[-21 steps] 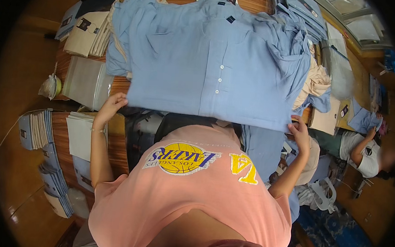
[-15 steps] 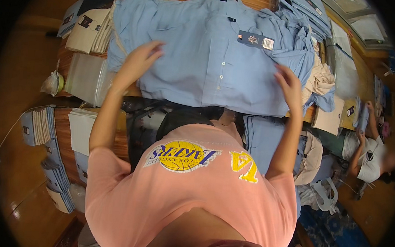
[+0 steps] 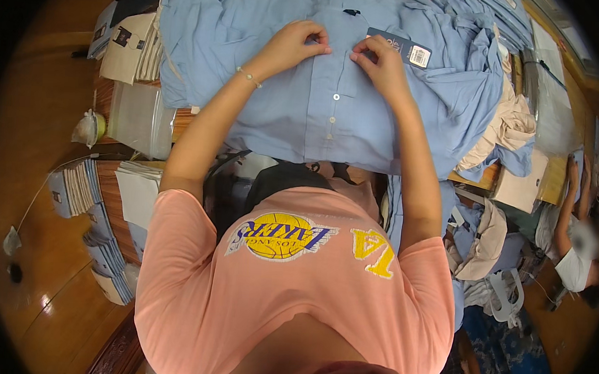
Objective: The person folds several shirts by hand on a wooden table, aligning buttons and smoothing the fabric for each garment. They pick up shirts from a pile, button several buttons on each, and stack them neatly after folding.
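Observation:
A light blue button-up shirt (image 3: 270, 110) lies spread in front of me, with a few white buttons (image 3: 336, 97) down its middle strip. My left hand (image 3: 301, 44) is at the upper part of that strip, thumb and fingertips pinched on the cloth at its left edge. Just across from it, my right hand (image 3: 382, 65) pinches the cloth on the right side, and the fingertips of the two hands are a small gap apart. A dark hang tag (image 3: 398, 48) with a white label lies on the shirt beside my right hand. My fingers partly hide the strip's upper edge.
Folded beige shirts (image 3: 131, 50) and clear plastic bags (image 3: 139, 119) are at the left of the table. More blue garments (image 3: 491, 17) are piled at the far right, above crumpled beige cloth (image 3: 512, 128). Another person (image 3: 575, 224) handles blue cloth at the right edge.
Both my hands have moved inward from the shirt's two sides to its middle strip, their spread fingers closing into pinches. The view has shifted slightly.

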